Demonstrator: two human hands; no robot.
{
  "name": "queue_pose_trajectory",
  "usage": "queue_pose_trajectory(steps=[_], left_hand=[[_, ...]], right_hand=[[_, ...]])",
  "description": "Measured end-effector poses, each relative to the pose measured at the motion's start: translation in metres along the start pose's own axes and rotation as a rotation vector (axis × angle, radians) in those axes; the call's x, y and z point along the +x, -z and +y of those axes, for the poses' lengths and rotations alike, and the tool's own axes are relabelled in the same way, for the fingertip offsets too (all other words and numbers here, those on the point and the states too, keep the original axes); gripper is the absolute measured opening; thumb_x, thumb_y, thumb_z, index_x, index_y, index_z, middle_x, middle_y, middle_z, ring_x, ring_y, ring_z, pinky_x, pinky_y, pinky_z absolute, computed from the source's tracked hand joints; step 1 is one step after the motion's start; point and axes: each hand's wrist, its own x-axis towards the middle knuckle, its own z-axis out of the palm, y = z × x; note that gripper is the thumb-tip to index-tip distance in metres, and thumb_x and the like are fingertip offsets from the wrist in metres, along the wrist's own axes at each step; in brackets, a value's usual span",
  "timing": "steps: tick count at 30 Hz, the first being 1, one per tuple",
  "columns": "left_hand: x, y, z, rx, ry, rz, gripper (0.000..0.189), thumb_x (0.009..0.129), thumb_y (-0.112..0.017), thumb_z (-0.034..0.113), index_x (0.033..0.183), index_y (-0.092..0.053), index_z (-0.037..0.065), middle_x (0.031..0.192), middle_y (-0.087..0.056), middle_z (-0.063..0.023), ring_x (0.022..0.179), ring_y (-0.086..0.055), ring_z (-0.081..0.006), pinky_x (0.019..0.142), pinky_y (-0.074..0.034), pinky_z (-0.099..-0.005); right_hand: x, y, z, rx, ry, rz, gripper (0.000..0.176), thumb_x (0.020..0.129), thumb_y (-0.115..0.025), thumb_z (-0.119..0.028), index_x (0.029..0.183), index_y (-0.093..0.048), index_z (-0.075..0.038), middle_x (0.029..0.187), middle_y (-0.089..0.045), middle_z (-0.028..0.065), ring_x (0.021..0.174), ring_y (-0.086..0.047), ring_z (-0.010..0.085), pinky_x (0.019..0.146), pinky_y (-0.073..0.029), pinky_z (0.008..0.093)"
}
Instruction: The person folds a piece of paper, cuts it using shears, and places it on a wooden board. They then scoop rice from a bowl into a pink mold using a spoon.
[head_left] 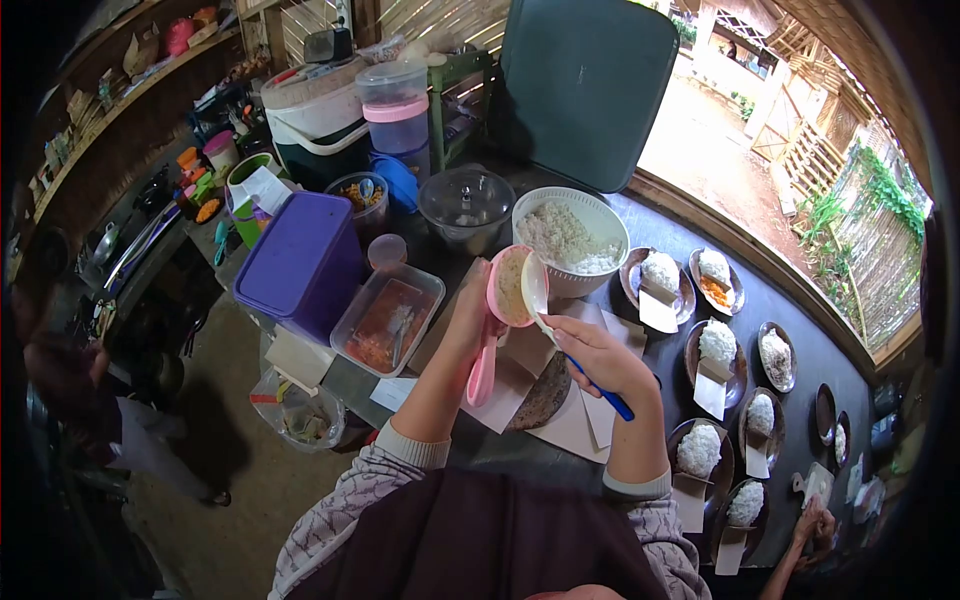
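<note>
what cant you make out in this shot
All in the head view:
- how full the pink scoop is: the spoon in the right hand covers part of it
- the left hand fingers: hidden behind the scoop's handle
- the dark plate: partly under the right hand and papers
- the small plates far right: too small, lens-warped
- another person's hand: its arm cut off by the bottom edge

The person wears a knitted pullover [345, 505] in a mottled grey-and-white pattern. Its left sleeve [400, 450] and right sleeve [640, 490] each end in a plain ribbed cuff of pale cream. Over the front lies a dark plum-coloured cloth garment [480, 540]. The left hand [468, 312] and right hand [600, 355] are bare.
</note>
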Motion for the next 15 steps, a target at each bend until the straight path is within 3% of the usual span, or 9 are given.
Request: queue_pose_trajectory(steps=[3,5,8,9,11,15], left_hand=[[0.003,0.005,-0.002,0.044,0.0,-0.022,0.048,0.091,-0.033,0.053,0.094,-0.055,0.011,0.059,-0.052,-0.0003,0.038,-0.04,-0.0058,0.034,-0.03,-0.0187],[0.005,0.013,-0.003,0.118,0.061,-0.081,0.058,0.089,-0.028,0.06,0.109,-0.054,0.013,0.075,-0.058,0.0007,0.052,-0.047,-0.004,0.038,-0.028,-0.0169],[0.008,0.02,-0.006,0.107,0.083,-0.13,0.06,0.088,-0.027,0.061,0.112,-0.053,0.012,0.077,-0.059,-0.0003,0.055,-0.051,-0.0045,0.039,-0.031,-0.017],[0.008,0.017,-0.006,0.111,0.084,-0.131,0.06,0.088,-0.027,0.061,0.112,-0.053,0.012,0.077,-0.059,-0.0003,0.055,-0.051,-0.0045,0.039,-0.031,-0.017],[0.007,0.007,-0.006,0.012,0.06,-0.025,0.052,0.09,-0.03,0.056,0.094,-0.057,0.012,0.059,-0.053,-0.0003,0.038,-0.04,-0.0067,0.034,-0.028,-0.0203],[0.0,-0.002,0.006,0.025,0.081,-0.05,0.053,0.09,-0.029,0.057,0.097,-0.057,0.011,0.061,-0.055,-0.0009,0.039,-0.041,-0.0064,0.034,-0.028,-0.0203]], right_hand=[[0.005,-0.01,-0.004,-0.086,-0.018,0.028,0.038,0.095,-0.038,-0.022,0.13,-0.041,-0.008,0.05,-0.035,-0.0025,0.036,-0.036,0.0054,0.032,-0.032,0.0201],[0.005,-0.014,-0.006,-0.176,-0.044,0.048,0.039,0.094,-0.039,-0.023,0.131,-0.041,-0.011,0.051,-0.04,0.0009,0.038,-0.04,0.0091,0.037,-0.036,0.0245],[0.003,-0.019,-0.007,-0.223,-0.052,0.066,0.039,0.094,-0.039,-0.024,0.131,-0.041,-0.012,0.052,-0.043,0.0031,0.039,-0.043,0.0114,0.04,-0.039,0.0271],[0.003,-0.019,-0.007,-0.229,-0.043,0.078,0.039,0.094,-0.039,-0.024,0.131,-0.041,-0.012,0.052,-0.044,0.0036,0.039,-0.043,0.0118,0.04,-0.039,0.0276],[0.003,-0.018,-0.001,-0.222,-0.02,0.089,0.04,0.094,-0.04,-0.024,0.131,-0.041,-0.012,0.052,-0.044,0.0035,0.039,-0.043,0.0117,0.04,-0.039,0.0274],[0.001,-0.012,0.01,-0.178,0.009,0.087,0.04,0.093,-0.042,-0.024,0.131,-0.042,-0.013,0.052,-0.045,0.0036,0.039,-0.044,0.0116,0.041,-0.041,0.0275]])
